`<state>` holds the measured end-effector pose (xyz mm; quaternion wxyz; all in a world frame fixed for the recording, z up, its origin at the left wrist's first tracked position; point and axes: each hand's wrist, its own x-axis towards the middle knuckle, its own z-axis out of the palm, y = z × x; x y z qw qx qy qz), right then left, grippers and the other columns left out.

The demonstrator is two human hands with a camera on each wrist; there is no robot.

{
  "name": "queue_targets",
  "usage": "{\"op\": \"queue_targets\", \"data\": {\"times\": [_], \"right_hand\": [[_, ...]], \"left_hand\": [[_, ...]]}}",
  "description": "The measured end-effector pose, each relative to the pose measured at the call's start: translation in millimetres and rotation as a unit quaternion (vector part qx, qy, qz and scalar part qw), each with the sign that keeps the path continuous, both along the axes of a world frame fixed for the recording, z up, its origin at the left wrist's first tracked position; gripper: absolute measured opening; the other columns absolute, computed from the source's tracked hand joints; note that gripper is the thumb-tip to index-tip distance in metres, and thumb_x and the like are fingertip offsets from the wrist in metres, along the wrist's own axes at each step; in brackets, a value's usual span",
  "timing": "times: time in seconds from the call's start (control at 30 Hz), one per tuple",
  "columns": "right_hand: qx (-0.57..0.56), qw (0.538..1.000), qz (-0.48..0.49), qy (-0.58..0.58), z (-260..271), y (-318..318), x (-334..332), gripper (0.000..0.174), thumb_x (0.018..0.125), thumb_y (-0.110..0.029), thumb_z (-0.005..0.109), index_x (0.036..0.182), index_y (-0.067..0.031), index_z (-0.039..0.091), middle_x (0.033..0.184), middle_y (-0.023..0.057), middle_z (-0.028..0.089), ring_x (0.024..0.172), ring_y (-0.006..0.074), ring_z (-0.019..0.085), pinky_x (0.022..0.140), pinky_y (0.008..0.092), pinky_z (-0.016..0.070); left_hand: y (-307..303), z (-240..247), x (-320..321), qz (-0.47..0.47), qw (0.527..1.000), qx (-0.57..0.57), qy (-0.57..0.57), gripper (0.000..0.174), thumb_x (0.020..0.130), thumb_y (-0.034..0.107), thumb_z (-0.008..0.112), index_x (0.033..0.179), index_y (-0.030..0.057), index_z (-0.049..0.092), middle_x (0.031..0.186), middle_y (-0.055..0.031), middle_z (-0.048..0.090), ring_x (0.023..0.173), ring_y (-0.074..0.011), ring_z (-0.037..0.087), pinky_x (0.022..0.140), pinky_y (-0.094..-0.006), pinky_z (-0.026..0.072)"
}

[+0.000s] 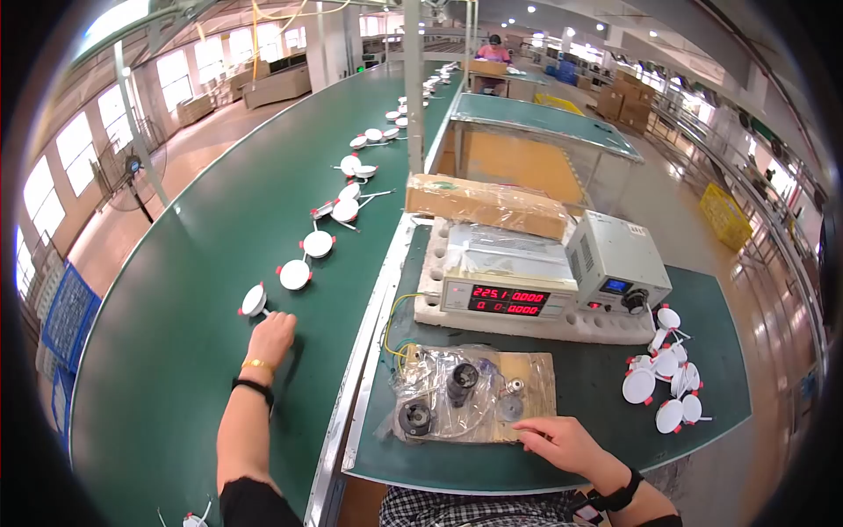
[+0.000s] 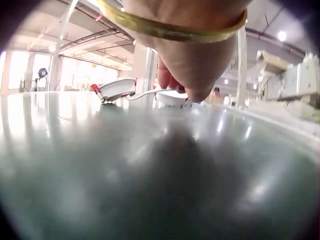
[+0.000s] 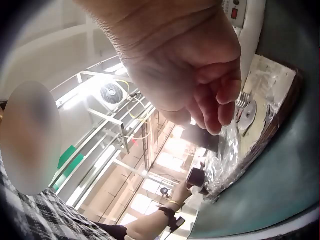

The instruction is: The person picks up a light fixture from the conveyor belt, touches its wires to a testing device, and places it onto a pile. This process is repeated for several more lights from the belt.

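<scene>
My left hand point(image 1: 272, 340) is over the green belt, its fingers pinching the white cable point(image 2: 145, 93) of a round white downlight point(image 1: 254, 300). That lamp has red-tipped clips and lies tilted on the belt, just beyond the fingertips. On the right, my right hand point(image 1: 562, 443) hovers loosely at the near edge of a plastic-wrapped test board point(image 1: 536, 378), holding nothing. The board carries two black sockets, one standing point(image 1: 462, 384) and one lower point(image 1: 415, 417), plus a metal screw fitting point(image 1: 515, 385) and a grey disc point(image 1: 510, 407).
More downlights point(image 1: 295, 275) run in a line up the belt point(image 1: 202, 263). A power meter point(image 1: 509, 294) with red digits and a grey supply box point(image 1: 619, 263) stand on foam behind the board. Several downlights point(image 1: 638, 386) are piled at the table's right. A metal post point(image 1: 414, 88) rises between.
</scene>
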<state>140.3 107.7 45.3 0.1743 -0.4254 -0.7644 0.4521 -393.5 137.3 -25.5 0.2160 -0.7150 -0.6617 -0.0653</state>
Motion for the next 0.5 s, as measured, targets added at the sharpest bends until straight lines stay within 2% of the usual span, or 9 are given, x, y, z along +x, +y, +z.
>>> {"op": "queue_targets", "data": {"times": [0.1,0.17,0.2,0.23,0.3,0.37,0.4,0.47,0.5], "right_hand": [[0.043,0.998,0.04,0.027,-5.3,1.1,-15.3,0.025,0.091,-0.019,0.058,0.11,-0.0053,0.064,0.084,0.012,0.066,0.076,0.0254,0.065,0.068,0.0323,0.0505],[0.126,0.986,0.086,0.071,-4.4,1.7,-32.2,0.025,0.091,-0.017,0.056,0.111,-0.0051,0.064,0.088,0.0132,0.066,0.078,0.0294,0.063,0.071,0.0349,0.0499],[0.17,0.975,0.104,0.095,-1.0,3.1,-43.1,0.024,0.091,-0.016,0.056,0.111,-0.0048,0.064,0.09,0.0139,0.065,0.079,0.031,0.062,0.073,0.0361,0.0496],[0.194,0.967,0.116,0.119,2.0,4.6,-54.3,0.025,0.091,-0.016,0.056,0.111,-0.0047,0.063,0.089,0.0139,0.065,0.079,0.0309,0.061,0.073,0.0363,0.0492],[0.217,0.957,0.126,0.143,6.6,2.3,-77.7,0.025,0.091,-0.016,0.056,0.112,-0.0046,0.063,0.089,0.0138,0.065,0.078,0.0307,0.061,0.074,0.0365,0.0487],[0.281,0.911,0.184,0.241,11.3,-3.5,-94.8,0.026,0.093,-0.017,0.054,0.114,-0.0037,0.062,0.084,0.0116,0.064,0.077,0.026,0.061,0.073,0.0356,0.0476],[0.28,0.911,0.187,0.24,15.6,-6.9,-90.6,0.026,0.093,-0.017,0.054,0.114,-0.0037,0.062,0.084,0.0116,0.064,0.077,0.026,0.061,0.073,0.0356,0.0476],[-0.027,0.941,0.284,0.181,23.1,-18.8,-78.8,0.025,0.097,-0.016,0.049,0.116,-0.0041,0.061,0.086,0.0061,0.065,0.073,0.0149,0.059,0.069,0.0289,0.0472],[-0.035,0.941,0.284,0.178,27.3,-24.8,-69.5,0.025,0.097,-0.016,0.049,0.116,-0.0041,0.061,0.086,0.0061,0.065,0.073,0.0149,0.059,0.069,0.0289,0.0472]], "left_hand": [[-48.6,30.1,26.4,0.024,0.981,0.167,-0.091,0.014,0.074,-0.003,0.059,0.087,0.0025,0.055,0.082,-0.0088,0.058,0.076,-0.025,0.059,0.067,-0.0346,0.0501],[-82.8,62.9,58.6,0.065,0.921,0.21,-0.322,0.015,0.076,-0.005,0.059,0.089,0.0004,0.057,0.082,-0.009,0.058,0.072,-0.0225,0.06,0.065,-0.0318,0.0493],[-99.1,89.3,84.7,0.082,0.906,0.187,-0.37,0.014,0.079,-0.008,0.057,0.09,0.0002,0.057,0.079,-0.0056,0.057,0.072,-0.0156,0.061,0.066,-0.027,0.0496],[-110.6,106.4,110.0,0.078,0.907,0.184,-0.37,0.014,0.079,-0.008,0.057,0.09,0.0002,0.057,0.079,-0.0056,0.057,0.072,-0.0156,0.061,0.066,-0.027,0.0496],[-129.6,129.2,159.4,-0.027,0.785,0.079,-0.613,0.013,0.082,-0.008,0.057,0.093,-0.0004,0.059,0.083,-0.0032,0.06,0.078,-0.0114,0.062,0.07,-0.0248,0.0509],[-143.0,139.5,204.6,-0.055,0.751,-0.053,-0.656,0.014,0.085,-0.007,0.057,0.098,-0.0017,0.062,0.089,-0.0041,0.063,0.082,-0.0107,0.063,0.073,-0.0234,0.0517],[-143.8,140.0,224.3,-0.089,0.726,-0.103,-0.674,0.014,0.087,-0.006,0.058,0.099,-0.0021,0.062,0.09,-0.0052,0.064,0.082,-0.0109,0.063,0.072,-0.0231,0.052],[-137.4,134.6,256.8,-0.14,0.676,-0.147,-0.708,0.013,0.089,-0.003,0.058,0.101,-0.0024,0.063,0.091,-0.0065,0.065,0.081,-0.0104,0.063,0.071,-0.022,0.0522],[-130.1,127.9,269.6,-0.155,0.654,-0.142,-0.727,0.013,0.09,-0.002,0.058,0.101,-0.0022,0.064,0.091,-0.0068,0.066,0.08,-0.0097,0.063,0.071,-0.0213,0.0522]]}}
